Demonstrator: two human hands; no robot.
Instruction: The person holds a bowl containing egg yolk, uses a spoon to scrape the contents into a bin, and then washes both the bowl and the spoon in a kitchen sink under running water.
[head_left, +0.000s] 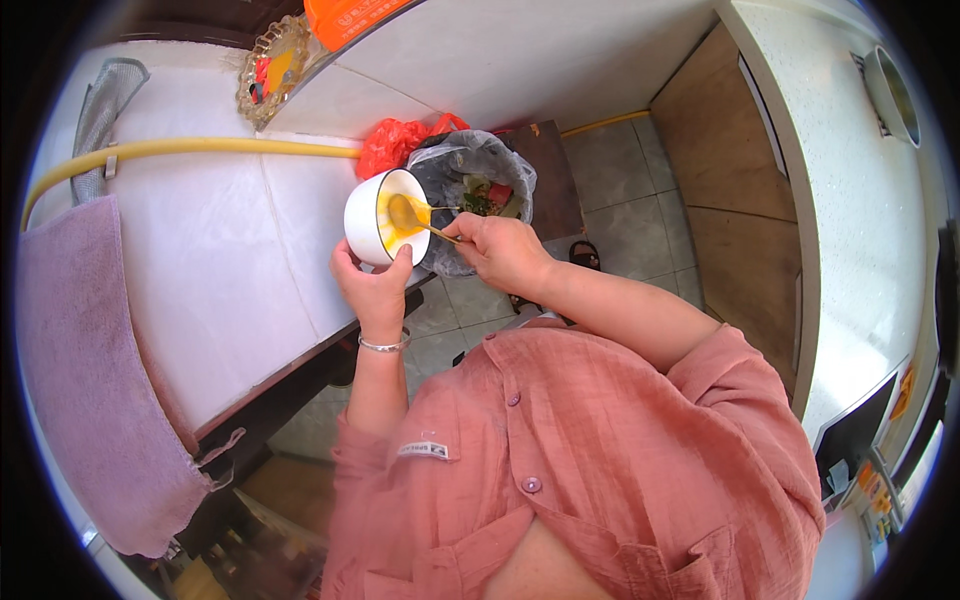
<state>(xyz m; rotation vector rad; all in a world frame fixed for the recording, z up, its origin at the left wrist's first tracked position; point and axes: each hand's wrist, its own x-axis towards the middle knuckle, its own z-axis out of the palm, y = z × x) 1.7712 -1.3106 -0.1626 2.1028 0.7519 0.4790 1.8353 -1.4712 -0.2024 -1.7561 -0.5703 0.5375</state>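
Note:
My left hand (376, 285) grips a white bowl (363, 225) with a dark rim, its mouth tilted toward the trash bin. Yellow liquid, like beaten egg, coats part of the inside. My right hand (499, 251) holds a gold-coloured metal spoon (405, 214) by the handle, its head within the bowl's mouth. A yellow strand stretches from the bowl's rim over the bin. Just beyond both hands stands the trash bin (514, 169), lined with a translucent plastic bag and holding food scraps (487, 196).
A red plastic bag (391, 144) lies against the bin. Along the left wall runs a yellow hose (225, 147), above a hanging purple towel (82, 360). A scalloped glass dish (268, 75) sits on a ledge. To the right is a counter (840, 247) over wooden cabinets (739, 255).

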